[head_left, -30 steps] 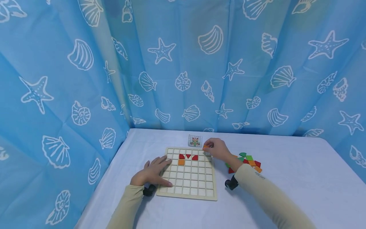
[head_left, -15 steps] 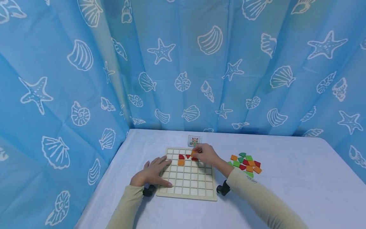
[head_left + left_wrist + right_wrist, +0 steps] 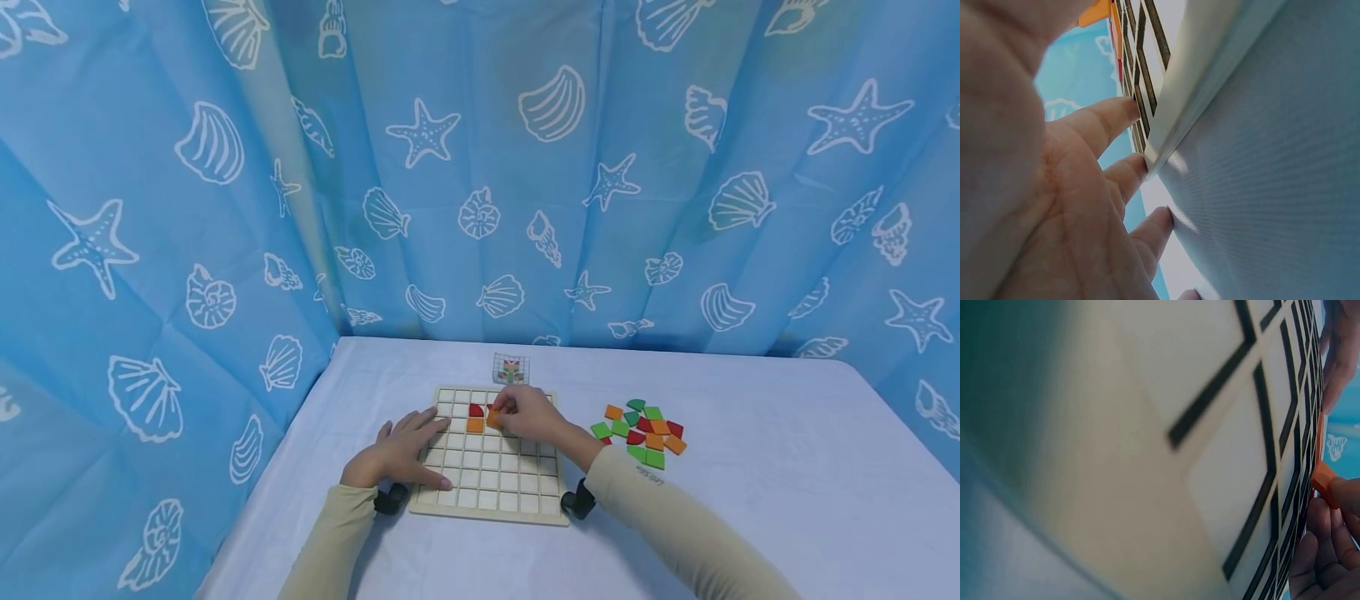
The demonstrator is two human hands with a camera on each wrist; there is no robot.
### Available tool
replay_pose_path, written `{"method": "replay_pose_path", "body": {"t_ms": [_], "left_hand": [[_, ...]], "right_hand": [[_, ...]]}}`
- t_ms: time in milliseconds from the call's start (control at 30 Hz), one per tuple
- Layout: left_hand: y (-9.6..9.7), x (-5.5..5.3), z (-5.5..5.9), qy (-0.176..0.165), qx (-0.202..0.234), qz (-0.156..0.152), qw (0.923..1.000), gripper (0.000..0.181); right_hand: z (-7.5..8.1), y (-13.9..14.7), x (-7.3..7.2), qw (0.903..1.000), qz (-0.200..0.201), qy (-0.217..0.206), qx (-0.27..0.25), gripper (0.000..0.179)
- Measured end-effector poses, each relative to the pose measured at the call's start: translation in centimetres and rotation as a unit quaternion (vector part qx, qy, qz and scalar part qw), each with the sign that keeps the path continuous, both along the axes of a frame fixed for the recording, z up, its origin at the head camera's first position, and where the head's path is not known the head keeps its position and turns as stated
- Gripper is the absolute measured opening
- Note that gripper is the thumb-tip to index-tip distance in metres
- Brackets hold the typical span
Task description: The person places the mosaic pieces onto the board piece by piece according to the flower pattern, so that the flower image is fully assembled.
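A wooden grid board [image 3: 490,518] lies on the white table. My left hand [image 3: 401,450] rests on its left edge with fingers spread, and the left wrist view has fingertips [image 3: 1127,111] on the rim and squares. My right hand [image 3: 531,414] pinches an orange square tile [image 3: 494,417] over the upper middle of the board; the right wrist view shows that orange tile [image 3: 1324,483] tilted between thumb and fingers. Just left of it sit a red quarter-round tile [image 3: 476,410] and another orange tile [image 3: 475,426]. A red triangle is mostly hidden behind the right fingers.
Right of the board lies a loose pile of green, red and orange tiles [image 3: 654,443]. A small pattern card [image 3: 511,367] with a coloured figure is beyond the board's far edge. A blue shell-print curtain [image 3: 480,167] hangs behind the table.
My right hand has carried the orange tile from the board's upper right corner leftward and nearer, beside the placed orange tile. The tile pile is now uncovered. My left hand has stayed put.
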State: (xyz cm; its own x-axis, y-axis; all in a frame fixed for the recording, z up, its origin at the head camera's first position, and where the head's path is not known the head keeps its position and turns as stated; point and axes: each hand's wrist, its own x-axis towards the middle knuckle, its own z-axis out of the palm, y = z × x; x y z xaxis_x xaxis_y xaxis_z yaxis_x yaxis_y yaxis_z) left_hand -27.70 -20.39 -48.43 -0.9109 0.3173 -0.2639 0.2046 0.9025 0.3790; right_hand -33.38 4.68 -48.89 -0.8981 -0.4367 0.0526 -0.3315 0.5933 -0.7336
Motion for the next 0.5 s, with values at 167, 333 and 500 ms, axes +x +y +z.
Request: {"method": "replay_pose_path", "body": {"t_ms": [167,333,500], "left_hand": [[-0.16,0.03,0.00,0.003,0.000,-0.009,1.0000,0.103],[-0.18,0.11,0.02,0.002,-0.001,-0.011,0.9999,0.103],[-0.07,0.19,0.22,-0.001,0.005,-0.006,1.0000,0.103]], "right_hand": [[-0.03,-0.28,-0.02,0.9998,0.014,0.012,0.011,0.006],[-0.05,-0.36,0.15,0.9978,0.030,0.036,0.047,0.006],[0.13,-0.34,0.14,0.9947,0.043,0.055,0.075,0.005]]}}
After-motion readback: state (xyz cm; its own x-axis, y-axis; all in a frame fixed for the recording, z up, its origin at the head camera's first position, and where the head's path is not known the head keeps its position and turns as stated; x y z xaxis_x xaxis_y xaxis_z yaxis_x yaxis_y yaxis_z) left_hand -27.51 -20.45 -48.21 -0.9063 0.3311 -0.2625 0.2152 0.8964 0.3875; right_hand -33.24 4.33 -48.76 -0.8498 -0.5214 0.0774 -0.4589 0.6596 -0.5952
